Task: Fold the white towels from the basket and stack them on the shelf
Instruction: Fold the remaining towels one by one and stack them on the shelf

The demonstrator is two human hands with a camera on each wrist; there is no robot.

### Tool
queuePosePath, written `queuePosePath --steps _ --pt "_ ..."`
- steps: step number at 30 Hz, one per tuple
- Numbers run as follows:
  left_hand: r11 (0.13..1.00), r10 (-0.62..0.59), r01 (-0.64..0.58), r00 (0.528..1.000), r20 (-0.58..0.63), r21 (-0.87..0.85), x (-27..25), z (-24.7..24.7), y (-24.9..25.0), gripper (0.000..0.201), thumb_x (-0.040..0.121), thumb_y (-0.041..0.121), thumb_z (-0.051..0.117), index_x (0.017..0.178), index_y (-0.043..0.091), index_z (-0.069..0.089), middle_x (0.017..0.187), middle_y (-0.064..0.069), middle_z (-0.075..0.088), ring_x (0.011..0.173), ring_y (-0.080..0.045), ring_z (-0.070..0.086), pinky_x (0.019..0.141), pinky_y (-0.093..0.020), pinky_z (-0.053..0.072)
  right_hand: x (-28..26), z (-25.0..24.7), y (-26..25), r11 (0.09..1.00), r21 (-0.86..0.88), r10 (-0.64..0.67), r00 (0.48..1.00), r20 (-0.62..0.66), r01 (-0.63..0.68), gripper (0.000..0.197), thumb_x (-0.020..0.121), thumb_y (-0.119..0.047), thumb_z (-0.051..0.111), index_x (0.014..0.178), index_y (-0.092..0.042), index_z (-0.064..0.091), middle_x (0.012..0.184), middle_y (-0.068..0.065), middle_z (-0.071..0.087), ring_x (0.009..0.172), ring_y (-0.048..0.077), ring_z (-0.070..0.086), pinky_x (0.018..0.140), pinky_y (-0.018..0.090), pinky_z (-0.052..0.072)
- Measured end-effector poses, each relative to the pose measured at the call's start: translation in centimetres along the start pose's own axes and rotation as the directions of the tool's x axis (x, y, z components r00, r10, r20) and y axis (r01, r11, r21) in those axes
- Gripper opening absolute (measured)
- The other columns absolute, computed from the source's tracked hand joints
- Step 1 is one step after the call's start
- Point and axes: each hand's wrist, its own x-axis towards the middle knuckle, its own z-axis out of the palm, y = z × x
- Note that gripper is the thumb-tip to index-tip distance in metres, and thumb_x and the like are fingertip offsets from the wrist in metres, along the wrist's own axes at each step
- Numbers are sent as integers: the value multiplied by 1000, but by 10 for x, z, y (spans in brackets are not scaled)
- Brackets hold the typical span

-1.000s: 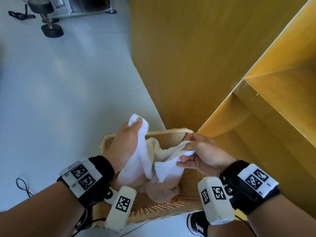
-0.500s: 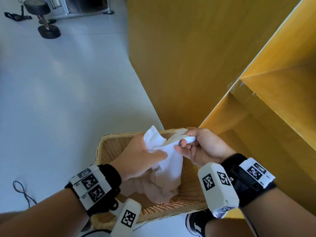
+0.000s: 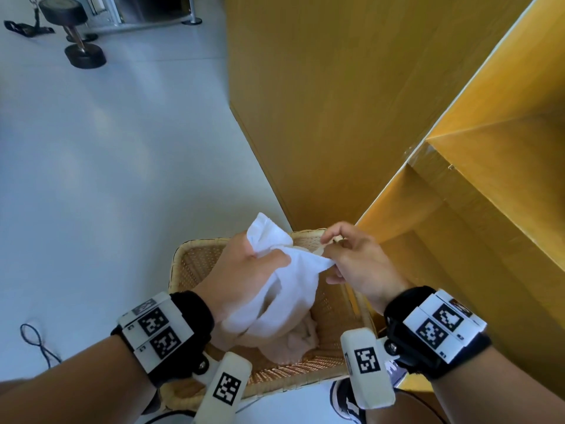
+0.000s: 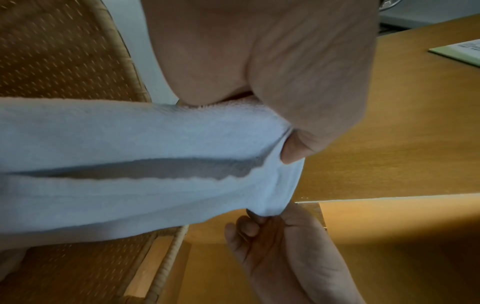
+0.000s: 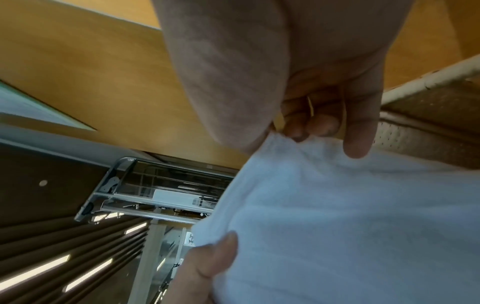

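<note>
The towel (image 3: 287,289) was soft, matt white terry cloth; the basket (image 3: 195,264) under it was rough woven wicker, beside the smooth wooden shelf (image 3: 477,209).

White towel (image 3: 287,289) hangs bunched over wicker basket (image 3: 305,371) beside wooden shelf (image 3: 458,209).

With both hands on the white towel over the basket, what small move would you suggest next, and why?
Probably draw the hands apart to spread it. The left hand grips the white towel bunched, the right hand pinches a corner, and the rest sags toward the basket, unfolded.
</note>
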Motion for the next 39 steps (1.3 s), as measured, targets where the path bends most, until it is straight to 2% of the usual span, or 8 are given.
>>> queuePosePath --steps 11,15,18,20,25,28,33,39 --pt "994 -77 74 997 -27 -77 2 -2 1 16 75 23 69 85 12 64 81 -12 58 79 -27 60 75 -42 45 -6 8 -7 980 -79 -165 968 190 182 13 78 -23 71 87 -26 80 133 -13 55 120 6 57 105 38 47" --pt "988 -100 100 995 5 -120 3 -2 1 5 76 20 69 80 23 72 86 -18 62 83 -33 63 78 -44 46 -3 9 3 913 -158 -338 914 224 377 11 97 -22 75 89 -16 72 112 2 67 107 23 65 100 56 52" --pt "972 -180 177 984 -8 -156 4 -2 0 35 74 23 71 103 3 71 99 -32 67 99 -47 68 89 -56 53 -2 11 5 884 -171 -394 890 230 435 19 105 -24 65 92 -10 65 96 24 65 95 46 60 86 67 51" --pt "947 -233 234 972 33 -219 2 0 -2 45 80 21 71 115 -7 66 114 -40 64 108 -50 67 101 -62 51 -2 13 7 861 -200 -422 877 231 467 19 107 -27 60 93 -14 61 92 21 63 92 46 58 82 67 51" --pt "760 -373 388 917 139 -522 2 0 -6 29 106 23 51 122 5 67 108 -19 66 96 -30 67 78 -34 57 -1 10 11 849 -228 -433 875 218 477 16 107 -27 57 92 -22 59 83 2 60 82 29 54 71 54 51" --pt "918 -280 263 960 -16 -298 7 -2 -6 18 97 29 62 94 17 75 100 -14 74 96 -29 70 87 -39 51 0 7 11 847 -244 -427 877 220 473 17 108 -22 53 94 -27 60 80 -9 55 78 14 50 68 35 44" --pt "998 29 -23 993 -113 57 15 -10 -5 43 86 36 58 49 25 42 54 16 29 50 -8 29 50 -22 26 -3 0 4 805 -340 -447 874 193 487 15 110 -27 49 98 -27 58 81 -4 59 78 15 55 66 35 45" --pt "968 120 -81 981 -155 238 20 -21 -9 49 90 36 57 53 28 25 54 14 18 48 -9 19 46 -21 18 -2 -6 -2 824 -286 -469 872 141 490 14 106 -25 60 93 -26 64 79 0 63 73 10 54 65 32 45"
